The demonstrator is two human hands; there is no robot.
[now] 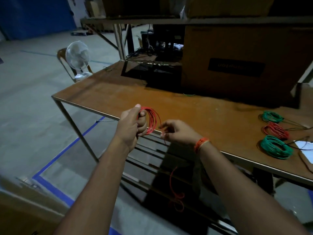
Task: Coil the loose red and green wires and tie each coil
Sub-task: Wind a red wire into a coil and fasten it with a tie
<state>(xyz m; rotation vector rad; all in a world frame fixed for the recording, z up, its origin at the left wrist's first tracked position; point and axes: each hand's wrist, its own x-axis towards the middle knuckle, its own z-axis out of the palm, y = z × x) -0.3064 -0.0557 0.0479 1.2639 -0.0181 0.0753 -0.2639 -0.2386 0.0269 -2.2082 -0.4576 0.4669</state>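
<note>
left hand [131, 126]: fist clenched round red coil [152, 120], thumb up | right hand [176, 131]: fingers pinch loose red wire [176, 189], palm down

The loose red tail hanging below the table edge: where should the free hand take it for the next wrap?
Pinch the loose red tail high up, just under the right hand, coming from above. There it hangs nearly straight, while its low end curls into tangled loops. The left hand already holds the red coil, so a high grip probably feeds it neatly.
</note>
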